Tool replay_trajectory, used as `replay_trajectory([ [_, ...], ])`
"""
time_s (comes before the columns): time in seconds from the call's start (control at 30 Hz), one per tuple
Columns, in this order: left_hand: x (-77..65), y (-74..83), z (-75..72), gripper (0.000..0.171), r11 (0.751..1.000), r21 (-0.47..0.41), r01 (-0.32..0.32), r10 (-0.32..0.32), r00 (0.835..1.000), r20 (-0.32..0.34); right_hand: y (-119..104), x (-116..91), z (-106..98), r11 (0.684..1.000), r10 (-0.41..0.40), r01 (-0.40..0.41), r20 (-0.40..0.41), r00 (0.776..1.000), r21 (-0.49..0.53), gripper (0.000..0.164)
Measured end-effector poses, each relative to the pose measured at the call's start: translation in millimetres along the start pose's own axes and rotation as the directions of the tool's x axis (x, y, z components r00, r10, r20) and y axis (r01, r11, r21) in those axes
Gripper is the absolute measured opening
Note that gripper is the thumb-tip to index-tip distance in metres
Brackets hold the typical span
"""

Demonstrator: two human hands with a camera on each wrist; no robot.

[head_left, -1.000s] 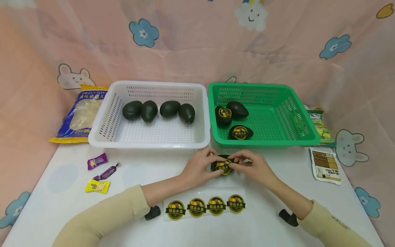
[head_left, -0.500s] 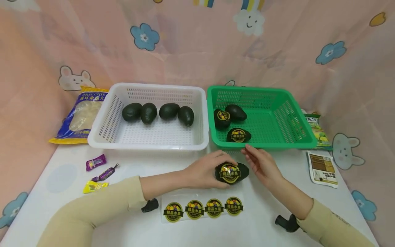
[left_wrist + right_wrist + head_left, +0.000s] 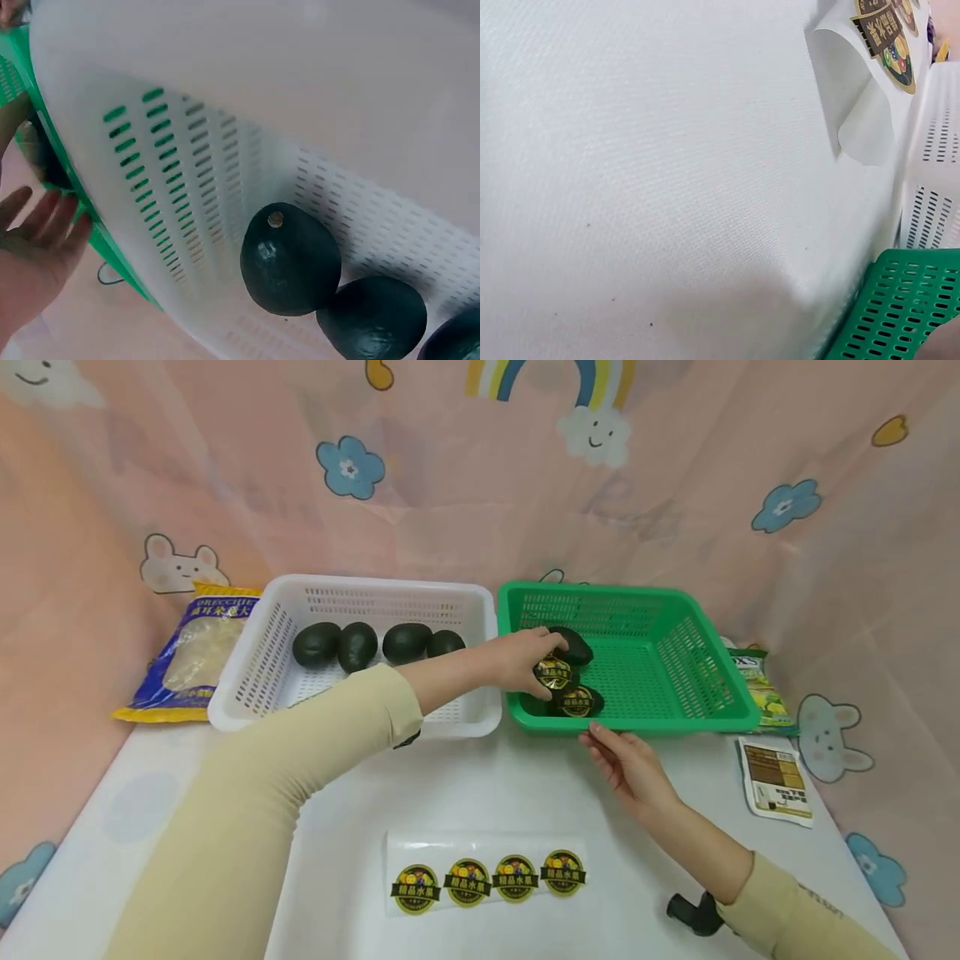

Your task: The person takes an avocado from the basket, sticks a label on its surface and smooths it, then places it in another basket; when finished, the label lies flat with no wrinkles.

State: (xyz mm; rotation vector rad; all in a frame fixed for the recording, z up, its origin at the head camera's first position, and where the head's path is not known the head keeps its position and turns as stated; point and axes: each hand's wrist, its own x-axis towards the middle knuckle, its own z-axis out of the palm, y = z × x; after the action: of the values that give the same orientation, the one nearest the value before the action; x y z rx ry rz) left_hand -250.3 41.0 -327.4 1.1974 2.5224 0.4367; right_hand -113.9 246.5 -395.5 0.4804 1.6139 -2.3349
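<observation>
Right hand [image 3: 628, 770] relaxed, left hand [image 3: 523, 660] clasping one dark-green avocado [image 3: 557, 672], one green plastic basket [image 3: 660, 725] shows two more, one white plastic basket [image 3: 375, 582] four.

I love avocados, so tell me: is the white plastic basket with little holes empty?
No, not empty: in the head view, four dark green, egg-shaped avocados lie inside the white plastic basket.
</observation>
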Motion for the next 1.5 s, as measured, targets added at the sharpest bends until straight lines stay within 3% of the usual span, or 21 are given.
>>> replay_trajectory([
  [0.1,-8.1,4.7,3.7,0.086,0.997,0.071,0.016,-0.013,0.999,-0.049,1.4,1.0,0.8,1.0,-0.004,0.004,-0.004,1.0,-0.003,0.025],
  [0.17,-19.4,10.0,8.3,0.078,0.999,0.046,-0.021,0.027,0.99,-0.135,2.0,1.5,1.4,1.0,-0.006,0.006,-0.011,1.0,-0.007,0.029],
  [0.27,-44.0,18.0,22.7,0.047,0.974,-0.15,-0.169,0.125,0.956,-0.267,2.9,2.6,1.1,1.0,-0.006,0.006,-0.016,1.0,-0.001,0.029],
  [0.33,-65.3,23.8,37.9,0.029,0.911,-0.338,-0.238,0.135,0.944,-0.301,3.4,2.7,1.2,1.0,-0.005,0.006,-0.02,1.0,0.009,0.028],
  [0.4,-87.2,25.4,57.1,0.02,0.806,-0.545,-0.229,0.087,0.958,-0.273,3.7,2.5,1.4,0.999,-0.008,0.009,-0.022,1.0,0.031,0.024],
  [0.47,-108.1,22.1,76.6,0.021,0.659,-0.74,-0.134,-0.02,0.981,-0.195,4.0,2.0,1.7,0.999,-0.01,0.011,-0.017,1.0,0.05,0.02],
  [0.53,-125.8,11.7,95.5,0.028,0.499,-0.866,-0.031,-0.143,0.983,-0.117,4.0,1.0,2.4,0.998,-0.015,0.016,-0.014,1.0,0.058,0.016],
  [0.6,-140.8,-2.8,109.8,0.038,0.316,-0.948,0.033,-0.265,0.963,-0.055,4.4,0.6,2.8,0.997,-0.019,0.019,-0.007,1.0,0.071,0.012],
  [0.67,-153.1,-18.9,120.3,0.047,0.168,-0.985,0.042,-0.379,0.925,-0.026,4.8,0.9,2.9,0.996,-0.023,0.023,0.001,1.0,0.083,0.008],
  [0.7,-158.7,-26.1,123.8,0.048,0.11,-0.993,0.03,-0.434,0.9,-0.021,5.1,1.2,3.0,0.996,-0.026,0.025,0.005,1.0,0.09,0.007],
  [0.77,-168.9,-38.3,127.8,0.047,0.032,-0.999,-0.013,-0.516,0.856,-0.028,5.8,1.9,3.5,0.994,-0.029,0.027,0.017,0.999,0.109,0.007],
  [0.83,-176.8,-46.6,129.6,0.04,0.004,-0.998,-0.058,-0.568,0.821,-0.05,7.0,1.9,4.9,0.993,-0.031,0.027,0.032,0.999,0.117,0.01],
  [0.97,-184.2,-52.0,128.9,0.032,0.042,-0.994,-0.103,-0.603,0.79,-0.107,11.9,-1.6,15.3,0.999,0.017,-0.022,0.132,0.991,0.037,0.016],
  [1.03,-184.5,-51.3,128.1,0.036,0.065,-0.992,-0.105,-0.611,0.782,-0.123,11.0,-3.7,29.1,0.993,0.081,-0.06,0.229,0.97,-0.099,0.016],
  [1.1,-185.1,-49.4,126.7,0.041,0.089,-0.991,-0.101,-0.616,0.776,-0.134,4.0,-4.0,51.6,0.954,0.135,-0.027,0.347,0.928,-0.299,0.021],
  [1.2,-185.8,-47.2,124.7,0.044,0.113,-0.989,-0.1,-0.624,0.767,-0.149,-24.0,3.7,99.1,0.816,0.17,0.174,0.516,0.839,-0.551,0.03],
  [1.27,-186.1,-46.5,123.7,0.044,0.123,-0.988,-0.096,-0.628,0.763,-0.152,-49.4,17.5,135.1,0.7,0.184,0.335,0.613,0.769,-0.631,0.032],
  [1.33,-186.3,-46.0,122.9,0.044,0.128,-0.988,-0.089,-0.631,0.761,-0.15,-73.9,38.3,170.8,0.598,0.216,0.442,0.666,0.715,-0.668,0.031],
  [1.4,-186.6,-45.6,122.4,0.044,0.132,-0.989,-0.074,-0.632,0.762,-0.141,-92.0,64.8,202.3,0.509,0.262,0.501,0.68,0.685,-0.7,0.03],
  [1.47,-186.4,-45.3,122.1,0.044,0.131,-0.99,-0.062,-0.635,0.761,-0.131,-101.6,93.5,227.0,0.413,0.301,0.519,0.65,0.698,-0.748,0.031],
  [1.5,-186.4,-45.2,122.1,0.044,0.129,-0.99,-0.057,-0.636,0.761,-0.126,-103.1,107.3,236.3,0.383,0.309,0.51,0.627,0.715,-0.77,0.032],
])
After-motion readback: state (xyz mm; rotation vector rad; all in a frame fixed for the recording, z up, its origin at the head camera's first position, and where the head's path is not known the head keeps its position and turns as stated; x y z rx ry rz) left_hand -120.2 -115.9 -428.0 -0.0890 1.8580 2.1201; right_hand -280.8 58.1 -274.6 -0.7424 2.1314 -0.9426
